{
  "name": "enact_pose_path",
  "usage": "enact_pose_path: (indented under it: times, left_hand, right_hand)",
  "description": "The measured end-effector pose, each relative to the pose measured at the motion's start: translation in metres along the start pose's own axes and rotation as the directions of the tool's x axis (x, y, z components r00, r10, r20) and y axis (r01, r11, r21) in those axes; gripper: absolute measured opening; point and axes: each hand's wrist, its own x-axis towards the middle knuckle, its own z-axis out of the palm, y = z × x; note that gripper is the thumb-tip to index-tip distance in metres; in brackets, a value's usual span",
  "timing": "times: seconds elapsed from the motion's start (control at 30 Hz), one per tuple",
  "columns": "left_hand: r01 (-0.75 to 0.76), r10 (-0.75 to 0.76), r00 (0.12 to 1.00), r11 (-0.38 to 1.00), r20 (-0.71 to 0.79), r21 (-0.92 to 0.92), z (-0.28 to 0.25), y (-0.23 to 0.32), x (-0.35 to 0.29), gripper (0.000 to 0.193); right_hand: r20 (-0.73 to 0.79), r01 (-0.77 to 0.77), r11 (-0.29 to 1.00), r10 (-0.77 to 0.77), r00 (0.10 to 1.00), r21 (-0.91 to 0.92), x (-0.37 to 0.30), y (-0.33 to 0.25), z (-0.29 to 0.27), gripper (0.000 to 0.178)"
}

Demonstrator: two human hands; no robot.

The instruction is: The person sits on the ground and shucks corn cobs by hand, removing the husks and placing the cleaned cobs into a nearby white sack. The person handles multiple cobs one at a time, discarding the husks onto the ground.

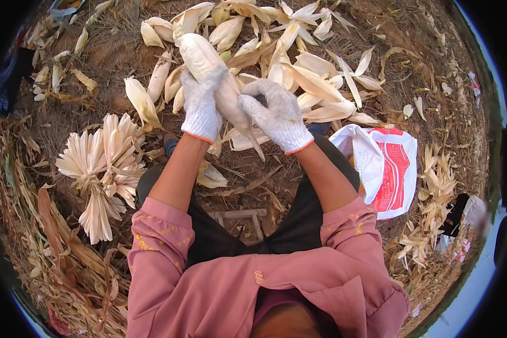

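While the left hand (204,104) is wrapped around the middle of an ear of corn (229,96) in its husk, I watch the right hand (277,112) close against the ear's right side, thumb and forefinger curved with a small gap between them. I cannot tell from my view whether that right hand is gripping or only resting there; the left is clearly clamped on the ear. Both hands are gloved in white.

The ear lies aslant at the upper centre of the frame, its thick, blunt end toward the top and its thin tail pointing down and right. I see a smooth, pale cream wrapping, faintly ridged lengthwise, turning slightly pinkish toward the narrow end, where it tapers to a dry, twisted point. The husk covers all that I can see of it; no kernels show.

Dry husks (315,84) spread beyond the hands across the upper centre and right of it. At left I have a fanned bundle of husks (104,169) on the soil, and at right a white sack (391,172) printed in red.
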Motion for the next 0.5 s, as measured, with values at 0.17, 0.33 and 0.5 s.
enact_pose_path:
  times: [0.17, 0.33, 0.5]
  left_hand:
    - [-0.013, 0.011, 1.0, 0.998, 0.024, 0.056, 0.014, -0.001, -0.013, 0.059]
    - [-0.004, 0.0, 1.0, 0.992, 0.031, 0.124, 0.018, 0.006, -0.021, 0.058]
    - [0.099, -0.092, 0.994, 0.988, 0.062, -0.121, 0.017, 0.005, -0.027, 0.05]
  right_hand:
    - [-0.047, -0.109, 0.982, 0.118, 0.992, 0.153, 0.004, 0.004, 0.005, 0.027]
    - [-0.094, 0.013, 0.997, -0.02, 0.995, -0.073, 0.007, 0.01, 0.002, 0.02]
    - [-0.144, -0.027, 0.975, -0.005, 0.989, -0.221, 0.005, 0.005, 0.002, 0.019]
